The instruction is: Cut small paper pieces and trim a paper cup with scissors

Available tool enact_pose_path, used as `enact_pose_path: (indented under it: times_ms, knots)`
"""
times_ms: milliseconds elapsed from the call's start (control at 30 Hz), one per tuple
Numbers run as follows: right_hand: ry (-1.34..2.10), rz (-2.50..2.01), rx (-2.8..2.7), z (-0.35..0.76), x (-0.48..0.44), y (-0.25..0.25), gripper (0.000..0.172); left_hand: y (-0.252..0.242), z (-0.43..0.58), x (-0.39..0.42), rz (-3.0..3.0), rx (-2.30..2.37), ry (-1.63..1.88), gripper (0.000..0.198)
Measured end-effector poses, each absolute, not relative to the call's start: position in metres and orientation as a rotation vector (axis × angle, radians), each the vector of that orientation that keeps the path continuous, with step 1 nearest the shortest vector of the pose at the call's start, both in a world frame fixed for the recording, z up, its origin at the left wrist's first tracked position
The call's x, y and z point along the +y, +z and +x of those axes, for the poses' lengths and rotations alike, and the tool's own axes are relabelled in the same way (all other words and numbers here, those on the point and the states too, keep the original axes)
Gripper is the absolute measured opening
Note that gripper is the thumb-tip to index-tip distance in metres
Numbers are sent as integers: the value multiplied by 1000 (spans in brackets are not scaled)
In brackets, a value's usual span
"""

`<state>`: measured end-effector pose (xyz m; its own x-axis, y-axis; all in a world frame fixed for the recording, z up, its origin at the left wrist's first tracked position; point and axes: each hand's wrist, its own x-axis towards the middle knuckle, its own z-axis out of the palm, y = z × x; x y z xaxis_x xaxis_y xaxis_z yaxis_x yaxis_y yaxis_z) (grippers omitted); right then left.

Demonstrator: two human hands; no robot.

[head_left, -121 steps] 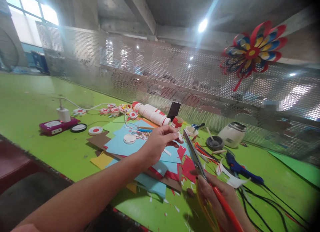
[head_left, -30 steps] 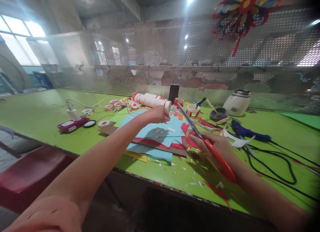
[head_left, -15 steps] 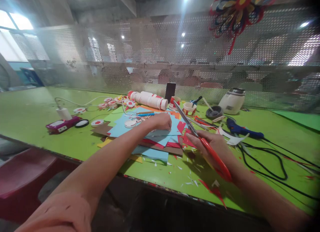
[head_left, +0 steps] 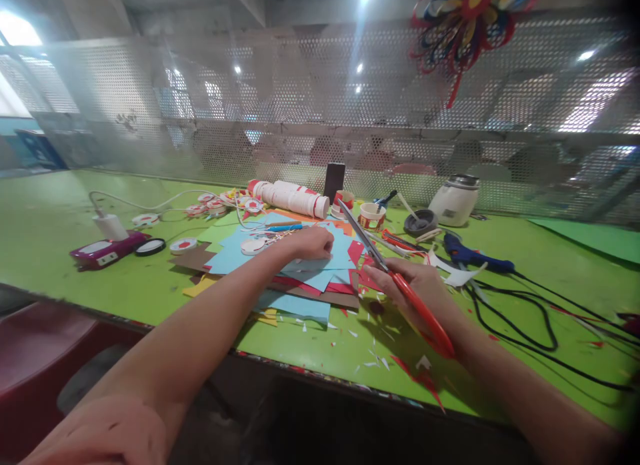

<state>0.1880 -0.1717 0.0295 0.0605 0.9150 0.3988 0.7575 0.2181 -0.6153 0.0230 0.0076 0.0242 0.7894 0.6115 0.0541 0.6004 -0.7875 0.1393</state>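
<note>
My right hand [head_left: 417,288] is wrapped round the orange-red handles of a pair of scissors [head_left: 417,301], whose blades point up and away, nearly together. Over the stack of coloured paper [head_left: 230,258] my left hand [head_left: 316,243] is closed, its fingertips bent down toward the light blue sheets. What it may be pinching is hidden. A white disc [head_left: 253,245] and a blue pen-like tool [head_left: 284,227] lie on the paper left of that hand. White and red paper scraps [head_left: 373,365] are scattered below the scissors.
A blue glue gun [head_left: 475,255] and its black cable lie at right, near a white jar [head_left: 454,201]. Behind the paper are a long white roll [head_left: 290,197], a paper cup [head_left: 372,216] and a dark phone-like slab [head_left: 334,179]. A purple power strip [head_left: 110,250] sits left.
The camera view has shifted slightly, so the scene sits a little further left. Both hands keep nearly the same pose, and the scissors stay in my right hand.
</note>
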Motion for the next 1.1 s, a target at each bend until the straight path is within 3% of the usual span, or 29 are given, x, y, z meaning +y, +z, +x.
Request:
enact_pose_path:
  times_ms: [533,833,1100]
  knots:
    - [271,-1564,-1710,187,-171,30,33,45,4,7,2313,729,427,18]
    - [304,-1615,-1602,181,-174,30,36,68,-8,2,1933,680,946,6]
    - [313,-1608,-1597,182,-173,29,32,69,-7,-1,1969,696,852,4]
